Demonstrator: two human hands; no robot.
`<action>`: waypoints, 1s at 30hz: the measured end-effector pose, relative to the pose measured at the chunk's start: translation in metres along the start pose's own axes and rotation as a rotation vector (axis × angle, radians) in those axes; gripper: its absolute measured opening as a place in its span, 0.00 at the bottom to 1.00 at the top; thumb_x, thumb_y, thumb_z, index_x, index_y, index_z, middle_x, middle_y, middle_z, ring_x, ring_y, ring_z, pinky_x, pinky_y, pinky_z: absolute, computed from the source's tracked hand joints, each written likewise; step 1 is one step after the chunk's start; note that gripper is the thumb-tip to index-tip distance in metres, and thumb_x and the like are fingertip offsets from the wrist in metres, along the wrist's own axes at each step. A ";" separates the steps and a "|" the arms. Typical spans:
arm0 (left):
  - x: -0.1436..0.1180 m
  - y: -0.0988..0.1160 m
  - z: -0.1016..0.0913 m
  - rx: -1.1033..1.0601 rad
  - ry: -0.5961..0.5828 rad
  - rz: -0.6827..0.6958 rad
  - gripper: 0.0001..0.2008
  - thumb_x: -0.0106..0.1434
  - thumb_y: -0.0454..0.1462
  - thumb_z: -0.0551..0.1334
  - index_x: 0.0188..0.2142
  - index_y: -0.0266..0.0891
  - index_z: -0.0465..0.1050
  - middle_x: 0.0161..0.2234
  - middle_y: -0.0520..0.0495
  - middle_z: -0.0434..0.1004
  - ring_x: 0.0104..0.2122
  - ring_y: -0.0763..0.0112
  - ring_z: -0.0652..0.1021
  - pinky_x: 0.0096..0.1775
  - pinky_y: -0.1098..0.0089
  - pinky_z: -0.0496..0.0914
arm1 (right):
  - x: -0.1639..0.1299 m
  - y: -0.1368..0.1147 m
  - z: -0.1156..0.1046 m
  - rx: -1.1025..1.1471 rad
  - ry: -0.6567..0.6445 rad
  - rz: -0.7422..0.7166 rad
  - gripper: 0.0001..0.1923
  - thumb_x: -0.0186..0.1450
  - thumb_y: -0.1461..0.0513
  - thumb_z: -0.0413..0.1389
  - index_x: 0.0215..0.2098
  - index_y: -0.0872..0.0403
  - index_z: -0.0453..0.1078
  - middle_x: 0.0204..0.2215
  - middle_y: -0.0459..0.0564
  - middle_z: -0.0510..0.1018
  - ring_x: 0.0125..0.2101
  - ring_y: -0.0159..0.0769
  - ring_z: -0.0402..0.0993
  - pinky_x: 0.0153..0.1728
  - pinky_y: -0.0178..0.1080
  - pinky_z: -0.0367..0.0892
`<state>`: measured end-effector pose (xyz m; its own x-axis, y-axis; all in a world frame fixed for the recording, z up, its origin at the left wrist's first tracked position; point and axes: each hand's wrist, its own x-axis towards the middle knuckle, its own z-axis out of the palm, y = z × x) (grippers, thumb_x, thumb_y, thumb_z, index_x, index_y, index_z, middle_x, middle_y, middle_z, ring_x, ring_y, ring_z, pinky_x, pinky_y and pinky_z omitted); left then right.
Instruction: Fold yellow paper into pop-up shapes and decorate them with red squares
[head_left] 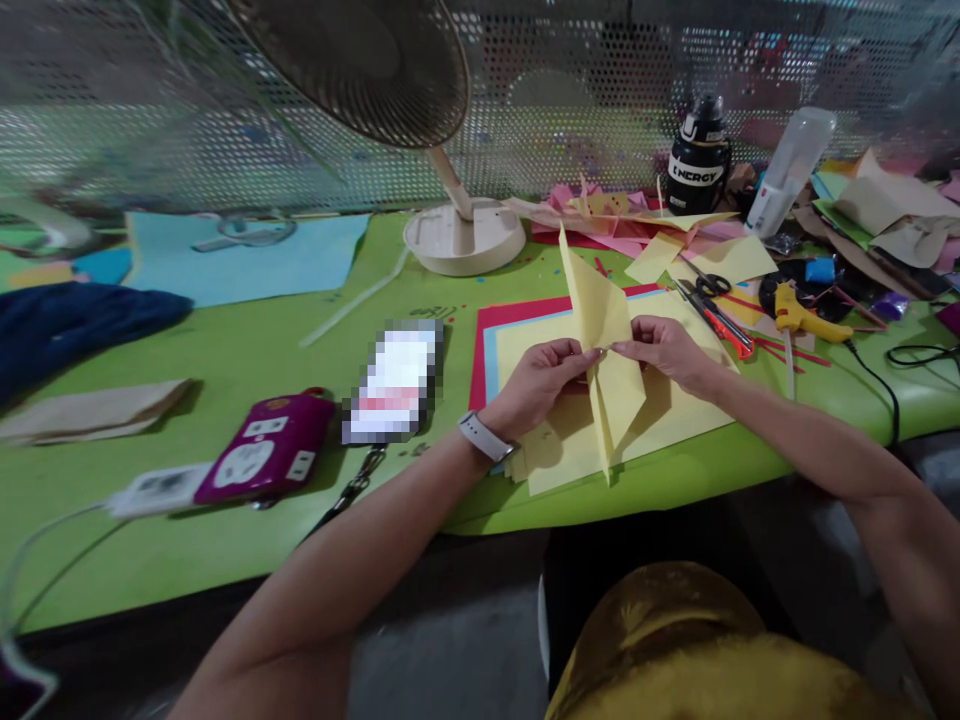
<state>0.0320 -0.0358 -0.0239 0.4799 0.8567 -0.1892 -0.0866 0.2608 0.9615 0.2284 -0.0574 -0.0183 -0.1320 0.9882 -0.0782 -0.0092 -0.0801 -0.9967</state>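
Folded yellow sheet (604,305) is up on edge over the paper stack (525,330), close to the near edge of the desk (255,350), right of its middle. Stack shows yellow on top, light blue and red peeking out at the left and far edges.

Both hands are on the sheet: left hand (551,372) and right hand (664,345) each pinch it about mid-height, thumb tips close together by the fold. Flaps stand free above and below the grip. Exact finger placement behind the paper is hidden.

Handling, my read: very light, thin card or heavy paper. Stiff enough to stand off the fingers, but bends easily and will take a stray crease. Not slippery; edges are the weak spot. Best hold is a light thumb-and-finger pinch right at the fold, not out on the loose flaps or corners.

Desk fan (375,70) is by the far edge; can't tell if it's running. Any draught could catch those flaps. Box cutter (731,335) lies just beyond the right hand; keep paper edges clear.
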 end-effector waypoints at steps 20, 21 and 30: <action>-0.002 0.004 0.001 -0.047 0.021 0.002 0.22 0.44 0.49 0.79 0.29 0.37 0.76 0.26 0.52 0.77 0.26 0.75 0.75 0.33 0.70 0.75 | -0.001 -0.005 0.000 -0.045 0.040 -0.028 0.19 0.51 0.52 0.70 0.30 0.53 0.70 0.25 0.42 0.74 0.24 0.27 0.65 0.24 0.33 0.62; -0.002 0.004 0.001 -0.046 0.020 0.000 0.22 0.44 0.49 0.79 0.28 0.37 0.75 0.26 0.52 0.76 0.26 0.75 0.75 0.33 0.70 0.75 | -0.001 -0.006 0.000 -0.044 0.032 -0.026 0.19 0.52 0.52 0.70 0.30 0.53 0.70 0.25 0.42 0.74 0.24 0.27 0.65 0.25 0.33 0.62; -0.001 0.010 -0.004 -0.043 0.029 0.000 0.22 0.43 0.48 0.79 0.26 0.38 0.73 0.23 0.55 0.71 0.23 0.78 0.71 0.26 0.76 0.70 | 0.000 -0.009 -0.002 0.006 0.078 -0.039 0.11 0.62 0.56 0.63 0.37 0.53 0.69 0.24 0.40 0.73 0.22 0.26 0.67 0.25 0.33 0.66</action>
<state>0.0278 -0.0322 -0.0147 0.4541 0.8692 -0.1958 -0.1239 0.2792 0.9522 0.2307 -0.0563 -0.0095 -0.0538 0.9977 -0.0406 -0.0186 -0.0417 -0.9990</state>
